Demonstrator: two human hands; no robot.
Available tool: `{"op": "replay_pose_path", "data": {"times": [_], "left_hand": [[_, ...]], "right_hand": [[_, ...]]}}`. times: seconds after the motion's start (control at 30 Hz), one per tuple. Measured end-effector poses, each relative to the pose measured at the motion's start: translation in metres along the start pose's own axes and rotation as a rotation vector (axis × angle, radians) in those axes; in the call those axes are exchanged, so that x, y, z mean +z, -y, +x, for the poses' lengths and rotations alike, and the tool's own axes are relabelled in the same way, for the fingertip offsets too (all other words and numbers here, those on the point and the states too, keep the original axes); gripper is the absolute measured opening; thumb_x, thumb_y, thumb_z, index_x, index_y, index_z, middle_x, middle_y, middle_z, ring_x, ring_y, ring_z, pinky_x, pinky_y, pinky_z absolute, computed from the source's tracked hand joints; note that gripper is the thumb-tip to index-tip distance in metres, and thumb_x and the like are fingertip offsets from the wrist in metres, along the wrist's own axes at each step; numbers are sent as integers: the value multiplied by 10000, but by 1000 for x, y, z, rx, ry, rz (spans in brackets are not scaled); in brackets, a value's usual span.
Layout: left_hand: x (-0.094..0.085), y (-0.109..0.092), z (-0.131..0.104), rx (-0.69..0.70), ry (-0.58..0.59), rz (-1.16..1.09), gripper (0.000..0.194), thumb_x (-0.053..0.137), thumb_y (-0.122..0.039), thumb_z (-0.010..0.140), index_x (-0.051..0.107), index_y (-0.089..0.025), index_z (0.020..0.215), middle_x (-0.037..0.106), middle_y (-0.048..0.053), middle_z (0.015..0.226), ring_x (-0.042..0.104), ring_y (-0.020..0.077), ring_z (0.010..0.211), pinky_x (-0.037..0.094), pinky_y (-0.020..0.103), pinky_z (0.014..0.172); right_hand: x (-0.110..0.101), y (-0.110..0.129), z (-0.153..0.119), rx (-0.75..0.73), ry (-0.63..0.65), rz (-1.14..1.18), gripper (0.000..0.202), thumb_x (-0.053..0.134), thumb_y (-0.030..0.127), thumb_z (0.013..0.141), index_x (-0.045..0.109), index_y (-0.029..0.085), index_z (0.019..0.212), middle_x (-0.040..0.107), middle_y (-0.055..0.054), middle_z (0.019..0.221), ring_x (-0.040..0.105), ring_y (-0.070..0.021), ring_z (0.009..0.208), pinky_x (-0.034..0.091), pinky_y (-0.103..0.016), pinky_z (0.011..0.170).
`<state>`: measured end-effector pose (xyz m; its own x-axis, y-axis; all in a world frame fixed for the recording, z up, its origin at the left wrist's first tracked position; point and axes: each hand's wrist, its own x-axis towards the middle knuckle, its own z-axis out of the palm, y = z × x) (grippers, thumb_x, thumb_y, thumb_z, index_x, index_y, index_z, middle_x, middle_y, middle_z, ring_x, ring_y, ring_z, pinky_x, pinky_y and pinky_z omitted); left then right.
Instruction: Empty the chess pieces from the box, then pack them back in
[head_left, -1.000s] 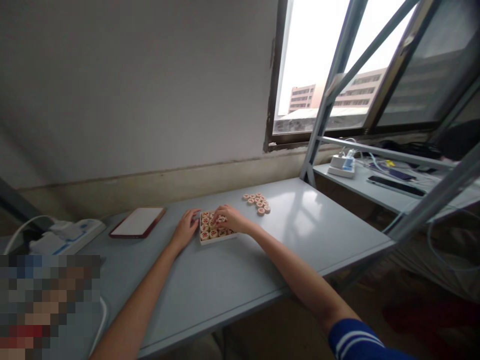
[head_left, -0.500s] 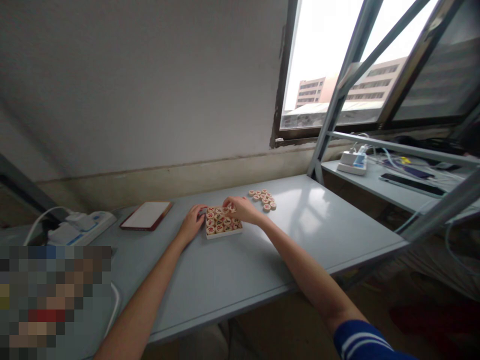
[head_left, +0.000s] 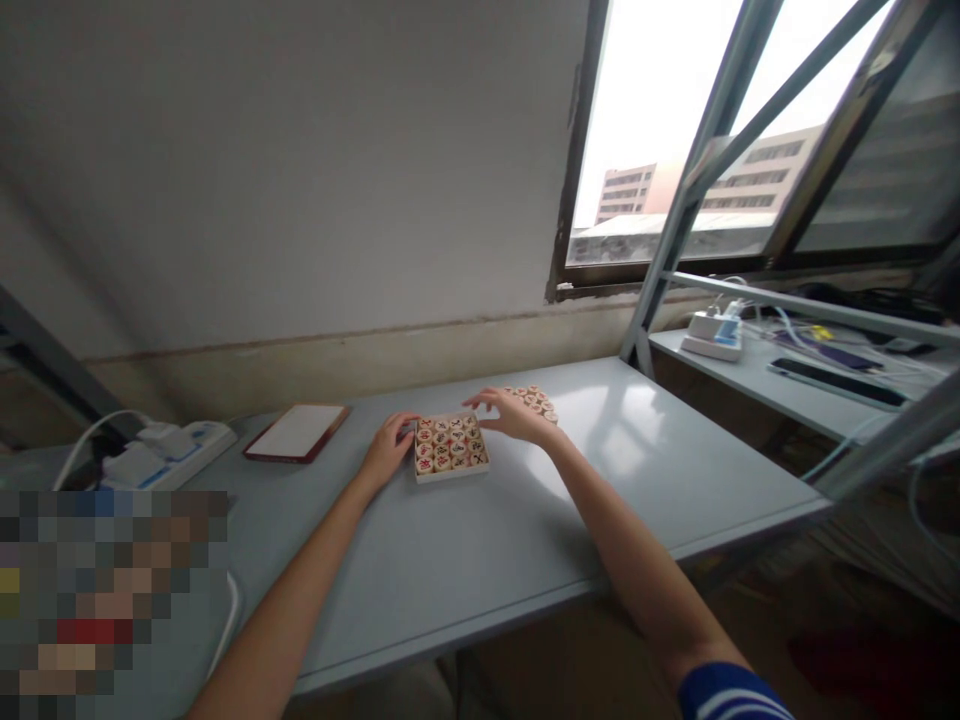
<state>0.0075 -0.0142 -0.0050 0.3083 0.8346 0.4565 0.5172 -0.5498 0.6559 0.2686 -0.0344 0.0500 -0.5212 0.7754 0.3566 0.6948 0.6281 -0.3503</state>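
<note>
A shallow white box point(head_left: 453, 475) on the desk is filled with rows of round Chinese chess pieces point(head_left: 451, 446), marked in red and black characters. My left hand point(head_left: 388, 447) steadies the box at its left side, fingertips and thumb against the wall. Above the box's back right corner is my right hand point(head_left: 511, 415), fingers apart and holding nothing that I can see. Beyond that hand lies a cluster of loose chess pieces point(head_left: 538, 400), partly hidden by it.
A flat box lid with a dark red rim point(head_left: 296, 433) lies to the left. Past it sits a white power strip point(head_left: 176, 455) with plugs and cables. On the right, a metal frame post point(head_left: 645, 310) rises beside another desk that holds a phone point(head_left: 836, 383) and a second power strip point(head_left: 712, 345).
My right hand has lifted off the pieces in the box and moved right, toward the loose ones. My left hand stays at the box. The view has shifted slightly.
</note>
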Motion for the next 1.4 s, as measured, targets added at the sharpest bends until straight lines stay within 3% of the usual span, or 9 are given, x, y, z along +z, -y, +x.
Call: {"op": "replay_pose_path", "data": {"times": [0.13, 0.3, 0.5, 0.63, 0.73, 0.9, 1.0, 1.2, 1.4], "left_hand": [[0, -4, 0, -5, -10, -23, 280, 440, -139, 730, 551, -161, 986, 554, 70, 1029, 517, 158, 966, 445, 317, 829], [-1, -5, 0, -20, 8, -30, 263, 447, -147, 731, 566, -165, 964, 576, 64, 1008, 526, 161, 953, 438, 319, 837], [0, -3, 0, -43, 28, -24, 272, 442, -149, 740, 564, -159, 983, 588, 69, 1018, 545, 161, 935, 433, 334, 858], [1, 0, 1, -41, 38, -26, 283, 437, -157, 745, 553, -159, 1004, 592, 74, 1032, 542, 165, 958, 422, 353, 878], [2, 6, 2, -62, 20, -18, 320, 449, -178, 748, 527, -160, 1058, 592, 80, 1046, 550, 166, 954, 420, 359, 881], [1, 15, 2, -62, -12, 79, 324, 465, -213, 745, 561, -133, 1044, 596, 100, 1055, 530, 191, 992, 375, 388, 924], [1, 12, 1, -35, 10, 102, 304, 465, -204, 736, 588, -129, 1003, 591, 98, 1065, 518, 196, 1007, 366, 386, 933], [-1, 7, 0, -46, 26, 61, 318, 471, -163, 724, 581, -139, 1021, 588, 90, 1083, 510, 185, 1020, 354, 377, 945], [0, 7, 0, -46, 17, 11, 291, 440, -236, 772, 588, -163, 1012, 599, 70, 1069, 509, 180, 1014, 346, 367, 949]], "right_hand": [[24, 32, 10, -220, 232, 179, 280, 612, 206, 703, 616, 205, 983, 597, -45, 961, 525, -151, 905, 386, -243, 791], [34, 40, 12, -166, 199, 177, 248, 626, 225, 686, 623, 176, 928, 609, -45, 902, 544, -149, 819, 392, -231, 719], [-5, -2, -1, 6, 148, -62, 295, 666, 350, 647, 622, 209, 902, 566, -53, 904, 502, -189, 865, 365, -302, 785], [-24, -37, -18, 274, 184, -244, 263, 720, 256, 562, 645, 211, 809, 544, -84, 936, 459, -234, 924, 359, -350, 808], [-23, -45, -23, 314, 137, -262, 285, 689, 159, 562, 642, 217, 837, 516, -87, 970, 437, -232, 952, 369, -339, 799], [-4, -18, -9, 98, -7, -186, 249, 615, 136, 662, 611, 226, 895, 486, -59, 989, 424, -191, 960, 334, -341, 852], [17, 7, 3, -22, -84, -119, 310, 552, 159, 738, 546, 221, 1042, 475, -62, 1039, 404, -182, 1002, 332, -333, 856], [46, 35, 24, -88, 109, -58, 319, 496, 155, 772, 524, 209, 1084, 514, -50, 1022, 487, -151, 901, 366, -268, 782], [47, 43, 38, -93, -7, -242, 236, 483, 128, 770, 558, 219, 973, 495, -55, 1051, 417, -191, 968, 338, -322, 799]]}}
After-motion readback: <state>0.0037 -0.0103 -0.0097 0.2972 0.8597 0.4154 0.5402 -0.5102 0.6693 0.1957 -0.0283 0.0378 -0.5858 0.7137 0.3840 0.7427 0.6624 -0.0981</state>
